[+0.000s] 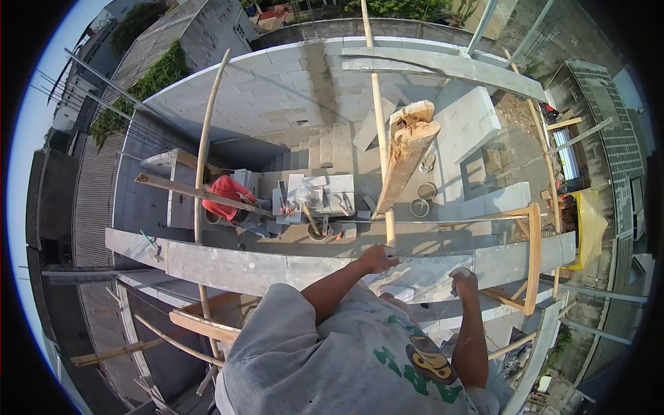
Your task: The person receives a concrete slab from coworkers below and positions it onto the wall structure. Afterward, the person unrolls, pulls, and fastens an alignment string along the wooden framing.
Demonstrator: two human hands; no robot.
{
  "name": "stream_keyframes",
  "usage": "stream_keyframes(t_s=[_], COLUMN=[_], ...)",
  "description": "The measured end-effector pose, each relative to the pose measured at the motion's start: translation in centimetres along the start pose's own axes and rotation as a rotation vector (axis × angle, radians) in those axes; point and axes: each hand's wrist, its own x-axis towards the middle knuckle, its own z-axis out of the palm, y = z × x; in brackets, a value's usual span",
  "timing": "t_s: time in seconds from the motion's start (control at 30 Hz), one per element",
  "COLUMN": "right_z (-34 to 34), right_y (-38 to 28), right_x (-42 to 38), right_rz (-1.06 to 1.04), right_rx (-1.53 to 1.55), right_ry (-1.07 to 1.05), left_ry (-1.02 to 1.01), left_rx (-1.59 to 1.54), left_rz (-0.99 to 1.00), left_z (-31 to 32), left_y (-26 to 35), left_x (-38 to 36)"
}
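My left hand point(379, 259) is above the top of the long grey block wall point(311, 269), near the foot of an upright bamboo pole point(390, 228). Its fingers are drawn together, and whatever is between them is too small to make out. My right hand point(463, 282) is closed, over the same wall to the right, with something small and pale at its fingertips that I cannot identify. A whitish patch point(429, 273) marks the wall top between my hands. A thick, rough-ended wooden beam point(409, 149) rises just beyond my left hand.
Below, a person in a red top point(228, 196) bends beside a block platform point(339, 185) with tools. Buckets point(420, 207) stand on the floor. A hammer-like tool point(151, 243) lies on the wall's left part. A wooden frame point(533, 259) stands right; bamboo poles point(209, 117) rise around.
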Motion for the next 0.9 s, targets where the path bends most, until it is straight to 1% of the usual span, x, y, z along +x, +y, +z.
stream_keyframes(t_s=[0.07,0.17,0.27,0.37,0.47,0.5,0.6,0.7,0.77,0.8,0.87,0.9], right_z=[1.1,2.8,4.2,5.0,4.7,4.7,5.0,6.1,7.5,8.3,10.0,10.9], right_y=[-1.4,-2.7,-3.6,-4.2,-4.2,-4.0,-3.6,-4.1,-4.6,-5.0,-6.4,-6.8], right_x=[0.2,0.8,0.8,1.0,0.7,1.0,1.4,1.7,1.4,1.0,0.2,0.1], right_rz=[-0.007,-0.011,-0.010,-0.026,-0.012,-0.009,-0.021,-0.050,-0.069,-0.070,-0.082,-0.085], right_rx=[-0.016,-0.043,-0.079,-0.061,-0.023,-0.001,0.047,0.077,0.098,0.080,0.015,-0.025], right_ry=[-0.080,-0.154,-0.182,-0.173,-0.126,-0.111,-0.083,-0.107,-0.132,-0.176,-0.299,-0.347], left_ry=[0.044,0.127,0.111,0.260,0.408,0.424,0.485,0.408,0.314,0.275,0.261,0.282], left_rx=[0.012,0.062,-0.067,0.005,0.050,0.044,-0.120,-0.201,-0.230,-0.245,-0.335,-0.344], left_rz=[-0.024,-0.127,-0.202,-0.322,-0.353,-0.417,-0.338,-0.247,-0.210,-0.188,-0.161,-0.154], left_z=[-1.7,-1.5,-3.0,-4.6,-3.0,-3.4,-5.1,-4.2,-1.8,-0.6,1.8,1.1], left_y=[0.4,-3.5,-4.4,-4.8,-12.6,-12.3,-8.2,-7.8,-8.8,-8.9,-7.7,-4.1], left_x=[-1.8,-1.6,-2.4,-3.6,-0.7,-1.0,-3.1,-2.4,-0.8,0.1,1.4,-0.1])
